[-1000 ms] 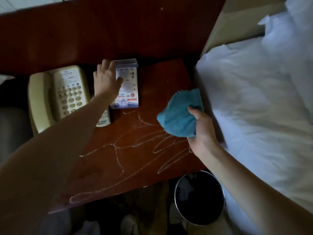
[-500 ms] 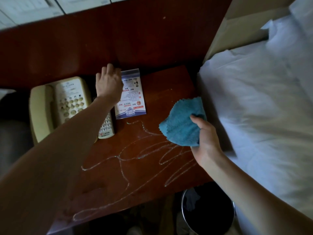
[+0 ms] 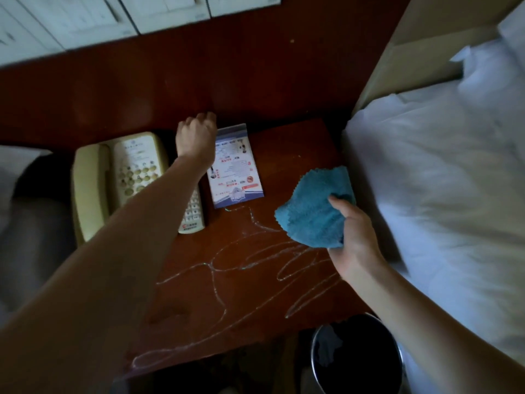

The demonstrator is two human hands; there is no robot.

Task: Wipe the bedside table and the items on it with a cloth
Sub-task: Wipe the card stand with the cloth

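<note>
The dark red wooden bedside table [image 3: 295, 155] carries white squiggly streaks [image 3: 255, 268] across its front half. A cream telephone [image 3: 122, 177] sits at its left, with a white remote [image 3: 194, 216] beside it, partly under my left forearm. A printed blue-and-white card [image 3: 235, 166] lies at the back middle. My left hand [image 3: 196, 137] is at the card's top-left corner with fingers curled out of sight; whether it holds the card is unclear. My right hand [image 3: 358, 240] grips a bunched blue cloth [image 3: 315, 211] just above the table's right side.
A bed with white linen [image 3: 440, 180] presses against the table's right edge. A dark round waste bin [image 3: 355, 356] stands on the floor below the front right corner. A red wooden wall panel [image 3: 199, 75] rises behind, with white switch plates [image 3: 159, 12] above it.
The card has gone from tilted up in my left hand to lying flat. My left hand slid to its top-left corner and curled. The cloth hand stayed in place.
</note>
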